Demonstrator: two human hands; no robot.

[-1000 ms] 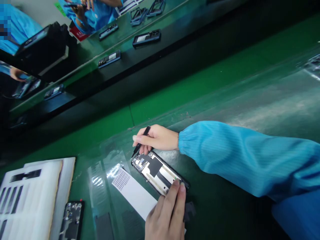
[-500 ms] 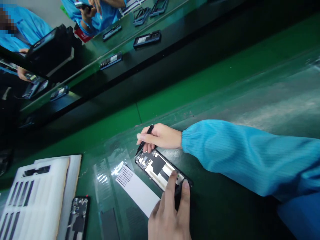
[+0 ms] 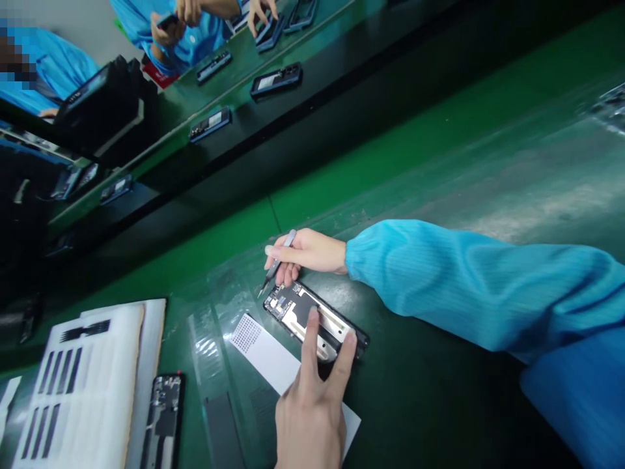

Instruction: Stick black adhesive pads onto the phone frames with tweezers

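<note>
My right hand pinches a pair of tweezers, whose tips point down just past the top corner of an opened phone. The phone lies on the green mat with its circuit board and metal frame showing. My left hand rests on the phone's lower half with its index finger and thumb spread; the other fingers are mostly hidden. Partly under my left hand lies a white strip sheet with rows of small dark dots at one end.
At the left are stacked white sheets with black strips and another opened phone. Near them is a dark flat piece. Across, phone frames line a raised shelf, where co-workers in blue handle phones.
My left hand's fingers have spread wider and moved up the phone. The tweezers have tilted and now show grey. A co-worker's hand has reached onto a phone frame across the bench.
</note>
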